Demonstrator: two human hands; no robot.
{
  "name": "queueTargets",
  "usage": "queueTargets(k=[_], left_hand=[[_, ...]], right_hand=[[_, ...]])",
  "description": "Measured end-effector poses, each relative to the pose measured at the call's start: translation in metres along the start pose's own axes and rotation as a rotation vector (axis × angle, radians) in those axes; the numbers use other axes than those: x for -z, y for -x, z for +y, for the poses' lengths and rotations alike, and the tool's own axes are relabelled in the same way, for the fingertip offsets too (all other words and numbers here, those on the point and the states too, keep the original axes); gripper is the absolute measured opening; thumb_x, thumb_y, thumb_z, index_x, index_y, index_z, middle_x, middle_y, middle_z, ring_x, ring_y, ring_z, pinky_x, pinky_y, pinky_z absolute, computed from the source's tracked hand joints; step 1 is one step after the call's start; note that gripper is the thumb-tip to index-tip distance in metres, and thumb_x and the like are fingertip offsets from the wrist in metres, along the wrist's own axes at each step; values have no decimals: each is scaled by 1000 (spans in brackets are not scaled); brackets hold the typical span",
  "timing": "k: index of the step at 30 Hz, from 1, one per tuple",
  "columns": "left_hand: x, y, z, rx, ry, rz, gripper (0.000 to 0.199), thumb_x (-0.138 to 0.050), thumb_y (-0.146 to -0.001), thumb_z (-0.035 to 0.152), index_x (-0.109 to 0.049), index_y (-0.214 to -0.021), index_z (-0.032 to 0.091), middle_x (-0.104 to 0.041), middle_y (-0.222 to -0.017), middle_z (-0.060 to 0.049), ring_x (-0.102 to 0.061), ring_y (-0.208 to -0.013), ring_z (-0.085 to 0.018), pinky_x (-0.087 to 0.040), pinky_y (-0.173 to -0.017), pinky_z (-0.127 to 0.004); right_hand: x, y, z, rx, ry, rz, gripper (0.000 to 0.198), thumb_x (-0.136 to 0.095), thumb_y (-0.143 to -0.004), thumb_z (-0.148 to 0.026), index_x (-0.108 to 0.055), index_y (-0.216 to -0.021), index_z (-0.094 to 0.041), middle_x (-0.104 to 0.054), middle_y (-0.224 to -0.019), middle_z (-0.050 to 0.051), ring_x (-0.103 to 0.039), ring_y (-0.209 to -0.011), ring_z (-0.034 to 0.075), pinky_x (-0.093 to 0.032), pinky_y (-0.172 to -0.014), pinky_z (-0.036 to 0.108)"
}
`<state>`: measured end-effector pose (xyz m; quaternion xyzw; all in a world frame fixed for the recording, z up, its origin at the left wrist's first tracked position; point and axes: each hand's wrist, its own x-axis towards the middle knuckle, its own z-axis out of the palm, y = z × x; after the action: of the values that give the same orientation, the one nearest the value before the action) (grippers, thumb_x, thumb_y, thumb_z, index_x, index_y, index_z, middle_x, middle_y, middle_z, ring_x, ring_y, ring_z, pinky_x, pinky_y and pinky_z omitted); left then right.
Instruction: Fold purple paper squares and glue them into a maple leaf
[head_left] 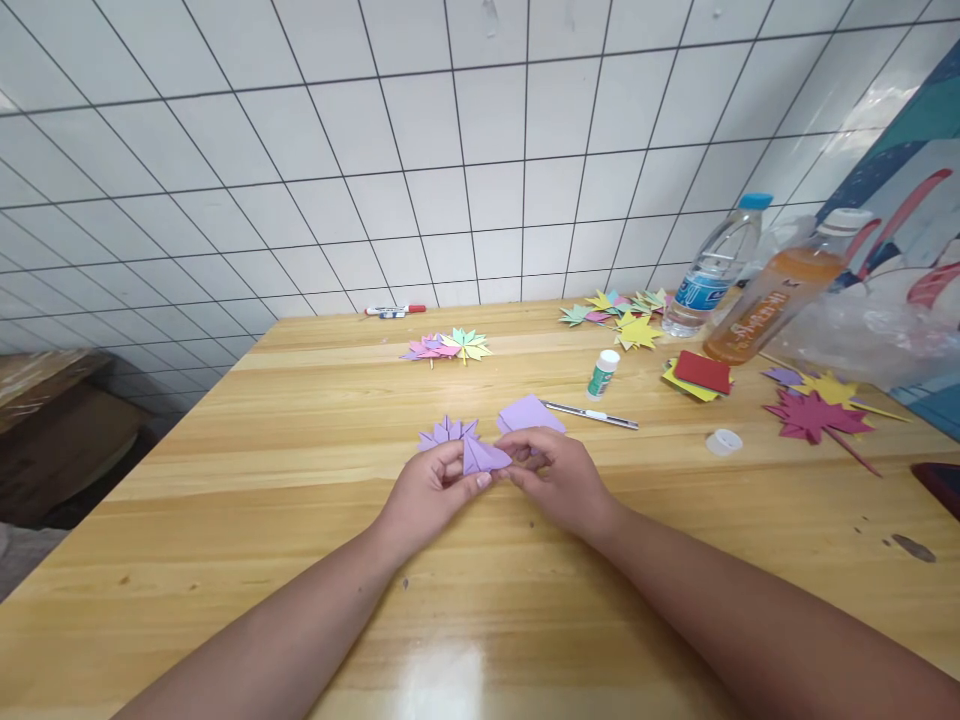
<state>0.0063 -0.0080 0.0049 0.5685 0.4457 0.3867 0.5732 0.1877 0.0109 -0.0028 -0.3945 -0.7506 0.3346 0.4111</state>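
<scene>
Between my hands is a small folded piece of purple paper (482, 457), held above the wooden table. My left hand (435, 488) pinches its left side between thumb and fingers. My right hand (559, 478) has its fingertips closed at the paper's right point. Just behind my left hand lies a purple folded-paper leaf (446, 431), partly hidden by the fingers. A flat purple paper sheet (531, 413) rests beyond my right hand, beside a slim craft knife (592, 414). A glue stick (603, 374) stands uncapped a little farther back.
Paper leaves (466, 345) lie at the back, with more leaves (635, 330) farther right. A water bottle (712, 270) and an orange drink bottle (784, 285) stand right. Nearby are a paper stack (703, 372), a white cap (724, 442), a dark red leaf (814, 415) and markers (395, 311).
</scene>
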Motion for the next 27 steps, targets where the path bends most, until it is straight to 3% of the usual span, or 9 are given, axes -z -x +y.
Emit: queueTargets(k=[2, 8, 14, 20, 27], left_hand=[[0, 0, -1, 1, 6, -6, 34, -65, -75, 27, -59, -105, 12, -69, -101, -10, -63, -97, -22, -46, -87, -33], [1, 0, -3, 12, -24, -24, 32, -63, -77, 28, -58, -104, 12, -70, -96, -10, -64, -93, -21, -47, -83, -31], [-1, 1, -5, 15, -30, -11, 33, -64, -75, 27, -56, -104, 13, -70, -94, -9, -64, -92, -20, -46, -83, -30], [-4, 2, -5, 39, -71, 12, 32, -64, -74, 27, -56, -102, 12, -69, -97, -10, -64, -89, -19, -47, -81, -29], [-4, 3, -2, 13, -142, -14, 31, -61, -76, 27, -58, -102, 13, -69, -84, -5, -64, -80, -17, -46, -73, -25]], right_hand=[[0, -3, 1, -15, -38, -10, 20, -62, -72, -12, -67, -89, -23, -66, -87, 3, -59, -79, 14, -50, -61, 22], [2, -4, 0, -4, -69, -16, 14, -64, -74, -17, -70, -86, -22, -65, -87, 4, -59, -74, 13, -47, -59, 22], [2, -1, 0, 20, 70, -10, 3, -64, -75, -20, -67, -76, -20, -63, -78, 2, -53, -64, 11, -42, -58, 23], [5, 3, -6, 114, 266, -54, 7, -59, -77, -20, -66, -80, -21, -63, -82, 2, -56, -77, 14, -40, -65, 24], [5, 3, -5, 115, 256, -101, 10, -59, -76, -18, -64, -83, -23, -62, -87, 1, -54, -75, 12, -38, -62, 22]])
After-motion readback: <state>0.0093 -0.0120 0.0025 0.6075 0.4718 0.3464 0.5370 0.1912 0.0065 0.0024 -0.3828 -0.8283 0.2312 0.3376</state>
